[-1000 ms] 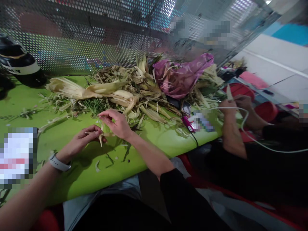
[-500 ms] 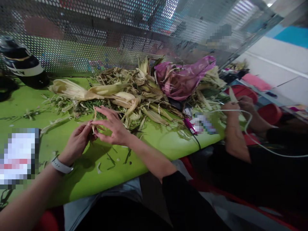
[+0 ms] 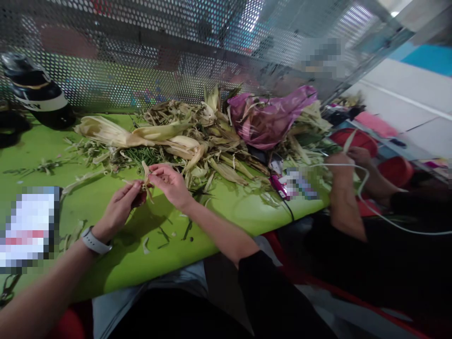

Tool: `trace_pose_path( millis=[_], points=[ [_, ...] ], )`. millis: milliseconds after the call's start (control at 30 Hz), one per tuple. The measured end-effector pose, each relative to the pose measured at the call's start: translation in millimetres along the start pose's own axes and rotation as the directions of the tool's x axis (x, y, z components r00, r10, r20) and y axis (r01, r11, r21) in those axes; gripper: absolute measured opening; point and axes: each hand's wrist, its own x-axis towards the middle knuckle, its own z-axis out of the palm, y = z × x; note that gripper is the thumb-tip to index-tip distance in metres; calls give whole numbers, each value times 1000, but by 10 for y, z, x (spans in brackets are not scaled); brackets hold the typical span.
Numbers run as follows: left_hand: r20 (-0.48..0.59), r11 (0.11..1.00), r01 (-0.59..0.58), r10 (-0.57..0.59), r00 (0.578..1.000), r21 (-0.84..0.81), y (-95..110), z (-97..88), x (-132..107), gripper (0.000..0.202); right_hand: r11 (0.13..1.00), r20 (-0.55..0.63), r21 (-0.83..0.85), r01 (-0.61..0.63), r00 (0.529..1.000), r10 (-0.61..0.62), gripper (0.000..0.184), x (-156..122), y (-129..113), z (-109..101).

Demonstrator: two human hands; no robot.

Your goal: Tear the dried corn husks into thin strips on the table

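Note:
Between my hands is a small piece of pale corn husk (image 3: 146,173), folded or twisted, with loose ends sticking up and down. My left hand (image 3: 122,205) pinches its lower part between thumb and fingers; a dark reddish bit shows under those fingers, too small to name. My right hand (image 3: 173,186) has its thumb and fingertips closed on the upper part of the husk. Just behind my hands lies a heap of dry corn husks (image 3: 169,146) with green sprigs (image 3: 141,155) at its front.
A pink plastic bag (image 3: 263,122) rests on the husk heap. A dark bottle (image 3: 42,96) stands at back left, and a blurred-out phone or tablet (image 3: 30,226) lies at left. Right of me, a co-worker's hands (image 3: 341,162) hold a husk strip. A white cable (image 3: 365,181) crosses there. Behind stands a perforated metal panel (image 3: 141,52).
My right hand's fingers, spread half a second ago, have closed on the husk piece. Both hands have shifted slightly, and the husk has turned a little to the right.

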Motion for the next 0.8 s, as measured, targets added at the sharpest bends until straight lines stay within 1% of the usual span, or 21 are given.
trace_pose_path(
  millis=[67, 100, 167, 233, 300, 367, 433, 500, 567, 667, 733, 800],
  points=[
    [14, 999, 32, -32, 999, -31, 0, -37, 15, 32, 989, 47, 125, -75, 996, 70, 25, -3, -5, 1],
    [33, 999, 46, -46, 998, -14, 0, -55, 23, 31, 981, 60, 168, -92, 995, 83, 24, -5, -16, -2],
    [87, 996, 64, -69, 994, 60, -2, -81, 40, 31, 971, 73, 216, -106, 993, 92, 23, -7, -46, -11],
    [130, 990, 57, -73, 989, 126, -13, -89, 53, 34, 966, 79, 226, -125, 991, 110, 24, -6, -72, -15],
    [141, 987, 13, -36, 989, 160, -30, -80, 59, 36, 965, 56, 214, -151, 988, 142, 26, -4, -81, -9],
    [132, 986, -46, 25, 991, 163, -52, -64, 57, 36, 964, 9, 214, -158, 987, 160, 28, -1, -72, 5],
    [121, 983, -104, 86, 989, 152, -76, -54, 51, 33, 960, -25, 237, -150, 987, 161, 28, 3, -54, 18],
    [121, 980, -125, 107, 987, 154, -97, -59, 45, 31, 958, -28, 249, -142, 988, 154, 28, 9, -44, 19],
    [113, 985, -98, 82, 990, 144, -106, -76, 42, 30, 971, -29, 209, -112, 992, 121, 28, 12, -51, 6],
    [66, 989, -73, 65, 996, 127, -79, -97, 46, 31, 997, -6, 76, -27, 1000, 27, 25, 0, -88, -23],
    [59, 974, -101, 91, 994, 201, -35, -96, 50, 31, 1000, 9, 15, 6, 1000, -6, 22, -20, -108, -29],
    [92, 944, -144, 121, 988, 298, 15, -84, 50, 32, 1000, -3, 22, -2, 1000, 2, 21, -41, -111, -13]
  ],
)
